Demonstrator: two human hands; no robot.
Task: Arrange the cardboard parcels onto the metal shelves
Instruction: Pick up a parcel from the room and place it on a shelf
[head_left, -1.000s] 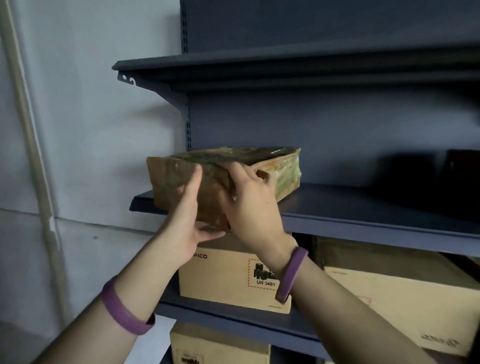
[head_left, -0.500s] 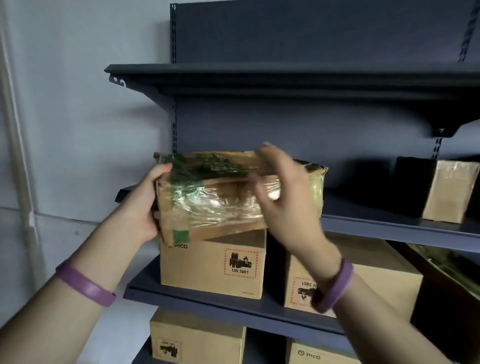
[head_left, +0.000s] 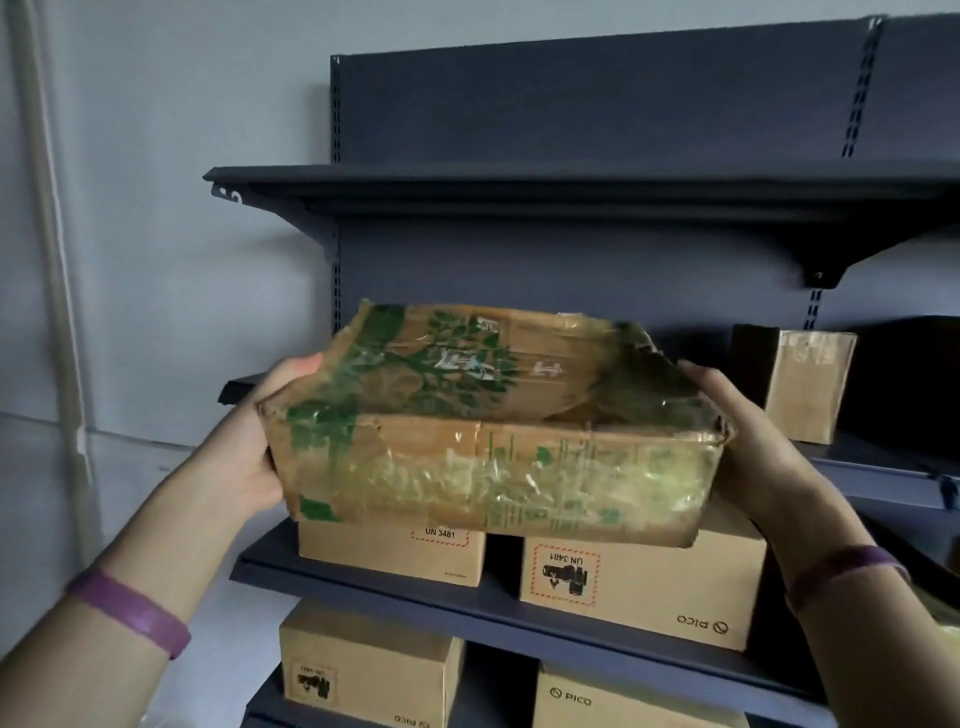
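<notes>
Right in front of the dark grey metal middle shelf, you've got the battered brown cardboard parcel, the one with the green leaf print and shiny clear tape all over it, up in the air between both hands. Your left hand grips the end at 9 o'clock and your right hand the end at 3 o'clock. The fingers curl round the edges, but most of the fingertips are hidden behind the cardboard, so I can't say how deep the grip goes.

What's changed: a second ago that parcel sat on the left end of the shelf with both your hands bunched on its near face. Half a second ago it was tipped up, left hand on its end, right hand sweeping across the front. Now it's off the shelf, long side facing you and roughly level. Its bottom edge hangs in front of the plain tan PICO boxes on the shelf below at 6 o'clock.

So to me this reads as a re-seat, not a finished placement; it isn't put away yet. The small tan taped box at 3 o'clock is well apart, so sliding the parcel back in long side forward should go fine. Mind that slick tape though, it could slip.
</notes>
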